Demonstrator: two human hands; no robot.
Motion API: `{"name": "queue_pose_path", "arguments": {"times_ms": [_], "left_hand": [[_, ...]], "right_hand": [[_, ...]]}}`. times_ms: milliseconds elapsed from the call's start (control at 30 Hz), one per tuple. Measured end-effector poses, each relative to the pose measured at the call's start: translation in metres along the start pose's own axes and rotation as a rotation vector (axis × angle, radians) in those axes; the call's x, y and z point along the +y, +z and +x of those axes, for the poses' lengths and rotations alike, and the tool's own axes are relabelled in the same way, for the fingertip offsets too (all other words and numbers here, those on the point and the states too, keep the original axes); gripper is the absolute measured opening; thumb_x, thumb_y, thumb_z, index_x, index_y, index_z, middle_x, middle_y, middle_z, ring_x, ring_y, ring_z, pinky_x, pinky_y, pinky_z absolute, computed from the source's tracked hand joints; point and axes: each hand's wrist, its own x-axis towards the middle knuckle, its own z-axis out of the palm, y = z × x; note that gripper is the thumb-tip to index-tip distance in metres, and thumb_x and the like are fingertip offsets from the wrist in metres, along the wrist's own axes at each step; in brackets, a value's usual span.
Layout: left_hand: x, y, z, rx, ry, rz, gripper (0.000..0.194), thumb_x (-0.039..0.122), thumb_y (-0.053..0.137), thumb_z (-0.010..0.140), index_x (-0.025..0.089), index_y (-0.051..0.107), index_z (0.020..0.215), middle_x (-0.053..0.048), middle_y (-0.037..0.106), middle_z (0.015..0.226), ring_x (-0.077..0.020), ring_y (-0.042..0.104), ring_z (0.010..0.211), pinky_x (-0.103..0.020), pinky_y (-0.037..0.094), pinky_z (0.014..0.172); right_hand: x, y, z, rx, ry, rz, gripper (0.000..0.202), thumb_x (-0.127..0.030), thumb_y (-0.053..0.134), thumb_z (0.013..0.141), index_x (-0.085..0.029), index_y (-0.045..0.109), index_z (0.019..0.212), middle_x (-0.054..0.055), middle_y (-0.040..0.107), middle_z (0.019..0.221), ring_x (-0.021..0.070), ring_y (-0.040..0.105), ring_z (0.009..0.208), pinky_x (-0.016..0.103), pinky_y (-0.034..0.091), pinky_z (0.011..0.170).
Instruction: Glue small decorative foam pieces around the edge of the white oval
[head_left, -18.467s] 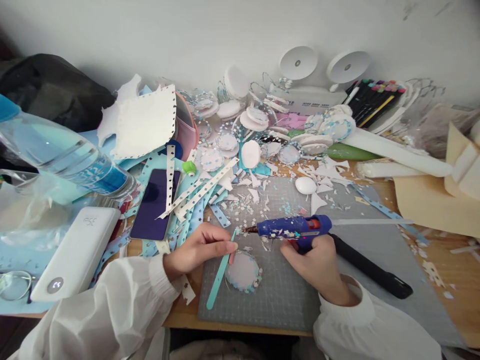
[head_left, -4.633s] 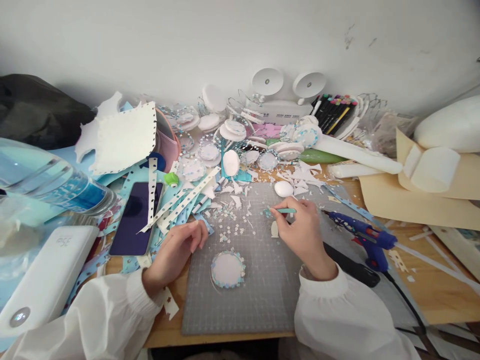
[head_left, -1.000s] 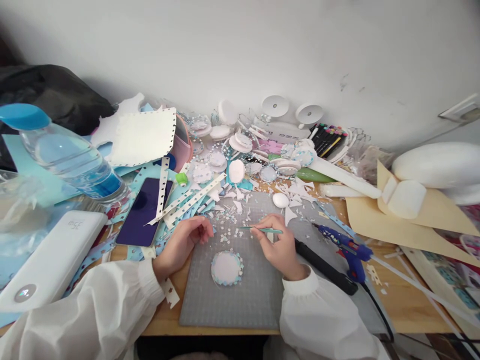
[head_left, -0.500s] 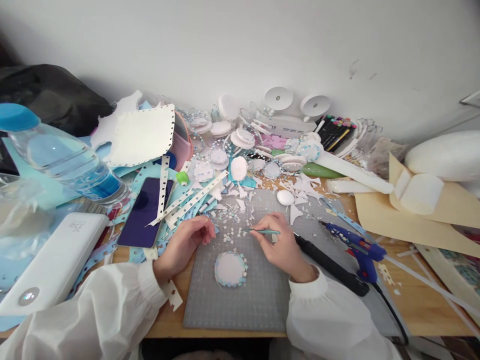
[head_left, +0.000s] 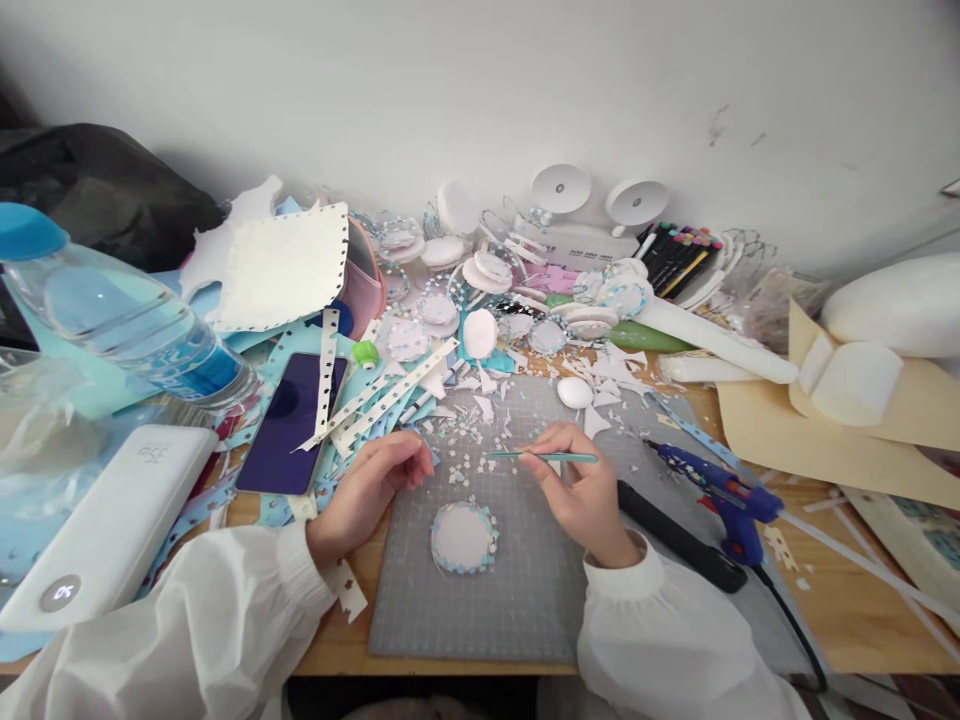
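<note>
Between the fingers of my right hand (head_left: 577,487) is a thin teal tool (head_left: 555,457), its tip pointing left over small pale paper bits (head_left: 480,463) scattered on the grey cutting mat (head_left: 480,625). My left hand (head_left: 379,490) rests at the mat's left edge with its fingers curled inward; whether anything is between them is hidden. A round white disc (head_left: 463,536) edged with small blue and white pieces lies flat on the mat, below and between both hands, touched by neither.
Right of my right hand lie a black rod-shaped tool (head_left: 679,537) and a blue glue gun (head_left: 724,490). To the left are a phone (head_left: 291,425), a white power bank (head_left: 112,520) and a water bottle (head_left: 135,310). Decorated discs (head_left: 480,335) pile up behind.
My right hand has moved a little to the right, and more of the teal tool shows. My left hand and the disc have hardly moved.
</note>
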Motion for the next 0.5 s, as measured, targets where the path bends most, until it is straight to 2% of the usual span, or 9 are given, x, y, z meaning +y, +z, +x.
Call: {"name": "queue_pose_path", "arguments": {"times_ms": [100, 200, 267, 367, 500], "left_hand": [[-0.002, -0.002, 0.000, -0.002, 0.006, 0.021, 0.032, 0.033, 0.052, 0.088, 0.014, 0.062, 0.065, 0.000, 0.052, 0.065, -0.0110, 0.043, 0.060, -0.024, 0.032, 0.058], [-0.002, 0.000, 0.000, 0.002, 0.024, 0.117, 0.025, 0.032, 0.056, 0.088, 0.015, 0.065, 0.073, 0.001, 0.052, 0.064, -0.0101, 0.043, 0.060, -0.023, 0.033, 0.059], [-0.001, 0.003, -0.001, -0.013, 0.035, 0.200, 0.017, 0.030, 0.061, 0.086, 0.015, 0.068, 0.083, 0.000, 0.058, 0.073, -0.0106, 0.047, 0.065, -0.022, 0.035, 0.061], [0.000, 0.008, -0.002, -0.063, 0.049, 0.275, 0.018, 0.030, 0.065, 0.083, 0.015, 0.069, 0.093, -0.004, 0.063, 0.084, -0.0125, 0.050, 0.070, -0.023, 0.038, 0.062], [-0.003, 0.010, -0.003, -0.112, 0.084, 0.323, 0.020, 0.029, 0.067, 0.083, 0.015, 0.071, 0.096, 0.001, 0.054, 0.068, -0.0102, 0.044, 0.060, -0.022, 0.034, 0.055]], "right_hand": [[-0.002, 0.000, -0.001, 0.019, 0.054, 0.097, 0.010, -0.015, 0.063, 0.084, -0.023, 0.057, 0.082, 0.001, 0.060, 0.077, 0.0165, 0.057, 0.076, 0.033, 0.043, 0.072], [-0.002, 0.003, -0.002, 0.043, 0.175, 0.274, 0.008, -0.019, 0.065, 0.084, -0.023, 0.059, 0.081, -0.001, 0.058, 0.078, 0.0144, 0.056, 0.074, 0.030, 0.043, 0.067], [-0.002, 0.007, -0.004, 0.064, 0.256, 0.400, 0.008, -0.023, 0.067, 0.083, -0.024, 0.059, 0.080, -0.002, 0.057, 0.078, 0.0131, 0.054, 0.072, 0.028, 0.042, 0.065], [-0.002, 0.016, -0.007, 0.061, 0.366, 0.558, 0.009, -0.026, 0.068, 0.083, -0.025, 0.060, 0.080, -0.003, 0.054, 0.074, 0.0119, 0.051, 0.069, 0.028, 0.039, 0.064], [-0.007, 0.027, -0.010, 0.048, 0.471, 0.663, 0.012, -0.028, 0.070, 0.081, -0.024, 0.059, 0.078, -0.005, 0.050, 0.067, 0.0107, 0.046, 0.064, 0.027, 0.035, 0.062]]}}
